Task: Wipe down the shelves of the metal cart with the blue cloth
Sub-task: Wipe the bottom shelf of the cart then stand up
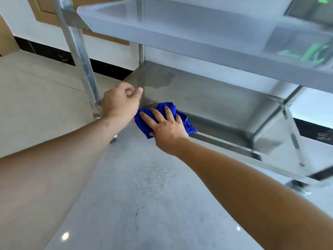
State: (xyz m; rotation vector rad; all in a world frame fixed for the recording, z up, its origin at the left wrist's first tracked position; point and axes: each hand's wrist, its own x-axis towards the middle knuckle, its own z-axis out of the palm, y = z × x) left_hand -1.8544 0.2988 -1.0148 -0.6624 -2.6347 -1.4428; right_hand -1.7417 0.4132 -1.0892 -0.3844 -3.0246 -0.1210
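The metal cart's bottom shelf is a steel tray low above the floor, with a damp patch near its far left corner. A crumpled blue cloth lies on the shelf's near left corner and front rim. My right hand presses flat on the cloth with straight, spread fingers. My left hand hovers just left of it at the cart's corner post, fingers loosely curled and holding nothing. The middle shelf juts out above, blurred.
The cart's left front post rises beside my left hand. A caster shows under the right front corner. Green objects lie on the middle shelf at right. Pale glossy floor tiles spread below; a white wall with dark skirting stands behind.
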